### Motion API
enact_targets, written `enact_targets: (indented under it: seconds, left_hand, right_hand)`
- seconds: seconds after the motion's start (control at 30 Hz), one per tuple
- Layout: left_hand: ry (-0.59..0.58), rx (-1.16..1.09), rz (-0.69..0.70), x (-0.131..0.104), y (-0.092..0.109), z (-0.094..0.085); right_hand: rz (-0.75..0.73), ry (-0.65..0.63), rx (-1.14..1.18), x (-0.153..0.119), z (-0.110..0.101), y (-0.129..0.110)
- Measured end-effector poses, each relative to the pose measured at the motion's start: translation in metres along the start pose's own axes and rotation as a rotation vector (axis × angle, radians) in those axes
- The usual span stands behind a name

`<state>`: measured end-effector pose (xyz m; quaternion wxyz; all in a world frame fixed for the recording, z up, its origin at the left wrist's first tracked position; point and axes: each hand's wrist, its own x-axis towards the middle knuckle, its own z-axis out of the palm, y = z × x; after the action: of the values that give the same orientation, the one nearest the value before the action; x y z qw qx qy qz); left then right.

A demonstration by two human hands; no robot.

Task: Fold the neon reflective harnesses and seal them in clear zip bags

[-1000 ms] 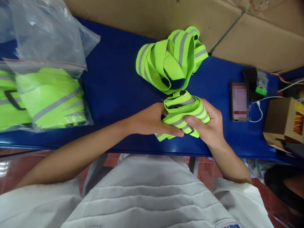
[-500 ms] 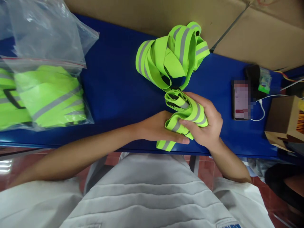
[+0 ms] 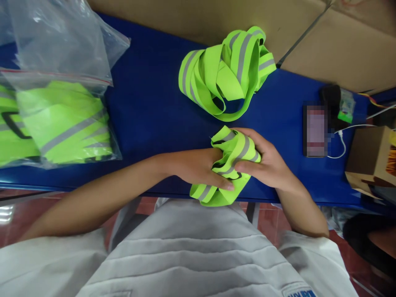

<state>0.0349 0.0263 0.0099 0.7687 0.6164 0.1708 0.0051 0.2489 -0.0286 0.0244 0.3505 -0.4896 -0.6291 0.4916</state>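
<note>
Between my hands is a folded neon yellow-green reflective strap (image 3: 239,150) with grey stripes, held over the table's front edge. My left hand (image 3: 206,167) grips it from the left, its thumb lying across the lower folds; the other left fingers are hidden behind the material. From the right, my right hand (image 3: 262,161) is wrapped around the bundle, thumb on top. A loose loop of the strap hangs below my left thumb. Beyond my hands a loose heap of similar reflective straps (image 3: 229,74) lies on the blue table (image 3: 145,103), apart from the held bundle.
Clear zip bags (image 3: 66,123) of folded yellow-green straps lie at the left, with more clear plastic (image 3: 62,41) behind. Cardboard boxes (image 3: 216,18) line the back. At right are a phone (image 3: 315,132), a white cable (image 3: 342,142) and an open carton (image 3: 368,152). Someone's dark-clothed limb shows lower right.
The bundle has moved slightly down and turned in my hands, its rolled end no longer showing. More strap now loops below my left thumb. The bundle has drawn apart from the heap.
</note>
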Motion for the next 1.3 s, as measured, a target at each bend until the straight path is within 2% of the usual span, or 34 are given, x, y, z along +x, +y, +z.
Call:
enact_targets:
  seconds: [0.1, 0.2, 0.27, 0.43, 0.47, 0.6, 0.77, 0.9, 1.0, 1.07, 1.2, 1.3]
  left_hand:
    - [-0.014, -0.047, 0.049, 0.002, -0.002, -0.002]
    - [0.086, -0.121, -0.01, 0.006, -0.003, -0.002]
    - [0.125, -0.153, -0.03, 0.008, -0.002, -0.002]
    - [-0.012, -0.122, 0.066, 0.009, 0.001, -0.002]
    - [-0.002, -0.102, 0.092, 0.009, 0.001, -0.002]
    - [0.173, -0.015, 0.137, 0.008, -0.002, -0.005]
    - [0.031, 0.186, -0.041, 0.002, 0.0, -0.012]
    - [0.013, 0.176, 0.012, -0.004, 0.007, -0.013]
    - [-0.048, 0.143, 0.062, -0.009, 0.016, -0.01]
    - [-0.066, 0.077, 0.096, -0.014, 0.023, -0.007]
    - [-0.04, -0.037, 0.136, -0.02, 0.031, -0.001]
    - [-0.033, 0.027, 0.127, -0.021, 0.031, -0.005]
  right_hand:
    - [0.101, 0.098, 0.14, -0.004, -0.003, -0.001]
    - [0.161, 0.242, 0.256, -0.005, -0.007, -0.001]
    - [0.173, 0.29, 0.317, -0.004, -0.011, -0.002]
    - [0.263, 0.201, 0.381, 0.002, -0.017, -0.004]
    - [0.268, 0.194, 0.386, 0.003, -0.018, -0.004]
    - [0.213, 0.256, 0.367, 0.003, -0.015, 0.001]
    - [0.042, 0.398, 0.175, -0.004, -0.011, 0.005]
    - [-0.1, 0.488, -0.016, -0.007, -0.019, -0.001]
    - [-0.118, 0.459, -0.145, -0.005, -0.026, -0.001]
    - [-0.064, 0.4, -0.102, -0.002, -0.026, 0.002]
    - [0.193, 0.199, 0.305, 0.004, -0.019, 0.005]
    - [0.329, 0.102, 0.508, 0.005, -0.017, 0.001]
